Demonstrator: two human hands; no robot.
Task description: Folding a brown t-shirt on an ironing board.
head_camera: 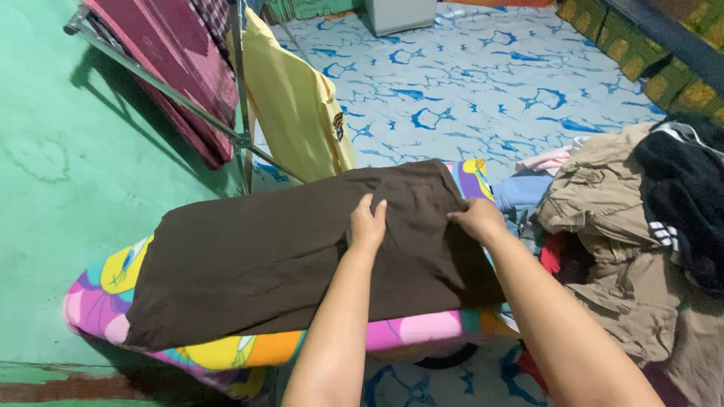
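Cloth, dark brown (256, 256), spread flat over a padded board with a bright cartoon-print cover (113, 279). Left hand (367, 224) rests palm-down on the cloth near its middle, fingers loosely together, gripping nothing. Right hand (477, 218) lies at the cloth's far right edge, fingers curled onto the fabric; whether it pinches the edge cannot be told. Heap of clothes (633, 256) just right of the board.

Dark brown cloth (286, 249), cartoon-print board (113, 279)
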